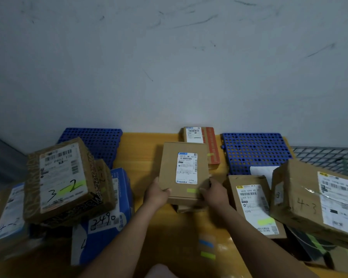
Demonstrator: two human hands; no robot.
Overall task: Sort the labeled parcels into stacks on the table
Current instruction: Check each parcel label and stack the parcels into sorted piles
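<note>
While the left hand (157,192) clasps the near-left corner of the brown parcel (184,171), thumb laid over its top face, the right hand (214,194) curls round the near-right corner, so both hands grip that one box. The brown parcel sits midway across the yellow table (141,149), its white label facing up. The edges of another carton (186,208) show directly beneath it.

Behind the brown parcel, against the grey wall (169,67), lies an orange-taped parcel (201,137), label up. Left of the brown parcel stands a tilted stack. The parcel marked 3-2 (60,181) tops it, and a blue parcel (109,217) bearing 2490 lies below and beside. A blue perforated mat (92,141) lies behind that stack, and a second blue mat (253,151) lies behind and to the right of the brown parcel.

Just right of the brown parcel lies a flat parcel (253,205) with 1098 on its label. A bulkier parcel marked 4-3 (313,199) sits tilted, close against the flat one's right side.
</note>
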